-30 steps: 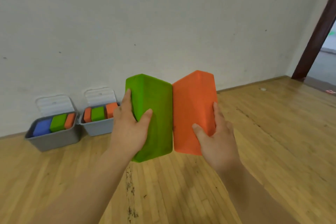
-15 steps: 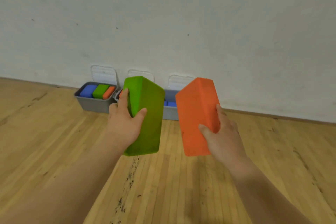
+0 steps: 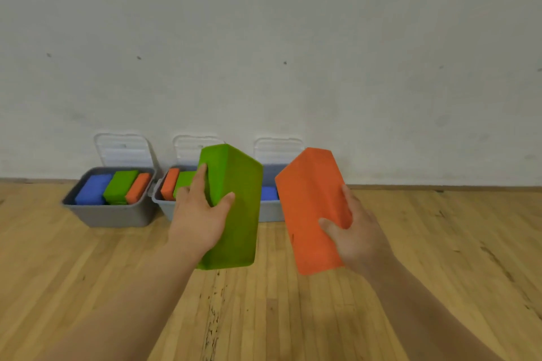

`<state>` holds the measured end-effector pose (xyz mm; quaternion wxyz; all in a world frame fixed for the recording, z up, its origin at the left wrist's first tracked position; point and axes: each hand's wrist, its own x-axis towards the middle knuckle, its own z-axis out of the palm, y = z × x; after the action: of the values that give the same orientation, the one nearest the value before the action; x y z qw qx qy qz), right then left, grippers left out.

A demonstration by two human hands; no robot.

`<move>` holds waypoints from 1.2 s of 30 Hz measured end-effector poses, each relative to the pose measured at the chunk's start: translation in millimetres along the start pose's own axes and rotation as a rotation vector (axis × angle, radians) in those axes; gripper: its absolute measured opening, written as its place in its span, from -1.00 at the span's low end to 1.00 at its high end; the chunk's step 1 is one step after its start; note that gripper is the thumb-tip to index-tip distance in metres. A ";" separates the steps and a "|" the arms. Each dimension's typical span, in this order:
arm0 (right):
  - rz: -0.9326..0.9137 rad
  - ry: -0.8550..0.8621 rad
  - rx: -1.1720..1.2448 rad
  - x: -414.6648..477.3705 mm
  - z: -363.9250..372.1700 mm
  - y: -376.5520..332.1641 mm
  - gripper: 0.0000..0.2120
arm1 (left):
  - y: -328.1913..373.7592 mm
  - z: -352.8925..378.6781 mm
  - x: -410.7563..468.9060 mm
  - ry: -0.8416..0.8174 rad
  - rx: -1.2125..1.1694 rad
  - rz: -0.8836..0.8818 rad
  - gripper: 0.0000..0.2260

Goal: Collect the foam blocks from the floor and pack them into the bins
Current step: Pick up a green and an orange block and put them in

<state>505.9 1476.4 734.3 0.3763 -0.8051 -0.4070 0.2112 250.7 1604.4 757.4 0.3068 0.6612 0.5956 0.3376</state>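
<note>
Head view—hands [image 3: 202, 217] grip green block [image 3: 234, 208], orange block [image 3: 311, 208].

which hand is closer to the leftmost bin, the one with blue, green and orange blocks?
Left. The left hand, holding the green block, is just right of the leftmost bin. The right hand, holding the orange block, sits further right, past the other bins.
</note>
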 end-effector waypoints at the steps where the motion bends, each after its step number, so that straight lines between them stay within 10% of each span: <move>1: 0.004 0.010 0.002 13.9 5.9 -6.9 -0.15 | 0.8 -0.6 22.7 -0.007 0.008 0.013 -0.23; 36: 0.220 -0.168 -0.320 670.7 135.7 48.2 -0.18 | -47.0 276.2 570.4 -0.130 0.197 -0.336 -0.22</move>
<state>830.8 2062.8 588.9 0.1832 -0.8737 -0.3749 0.2501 483.3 2175.6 604.4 0.3303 0.5998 0.7066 0.1786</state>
